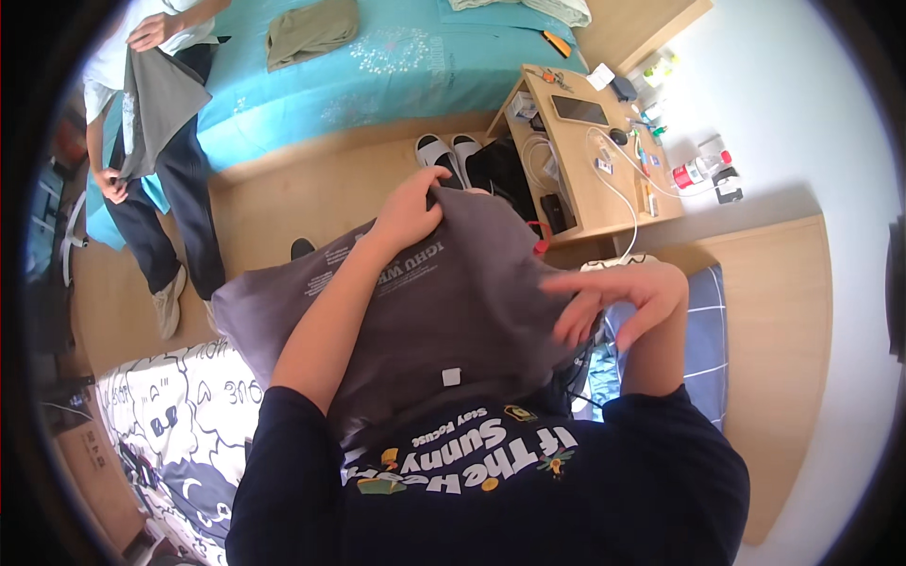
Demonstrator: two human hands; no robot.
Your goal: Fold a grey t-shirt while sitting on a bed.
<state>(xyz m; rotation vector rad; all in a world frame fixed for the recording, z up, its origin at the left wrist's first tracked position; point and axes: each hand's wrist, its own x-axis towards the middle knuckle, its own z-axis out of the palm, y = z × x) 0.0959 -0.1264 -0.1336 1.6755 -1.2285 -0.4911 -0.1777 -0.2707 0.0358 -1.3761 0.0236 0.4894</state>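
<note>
A dark grey-brown T-shirt (415,292) with pale printing hangs spread out in front of my chest. My left hand (412,215) is closed on its far edge, the forearm lying across the cloth. A small white label (451,377) shows on the part nearest me. My right hand (618,297) is beside the shirt's right side, fingers stretched apart and slightly blurred, with nothing in it. Whether its fingertips touch the cloth is hard to tell.
Across the room another person (160,104) holds up a grey-green garment (162,108). Behind is a bed with a turquoise cover (274,104) and a folded garment (311,33). A wooden bedside table (571,141) carries a tablet, bottle and cables. White slippers (434,151) lie beside it.
</note>
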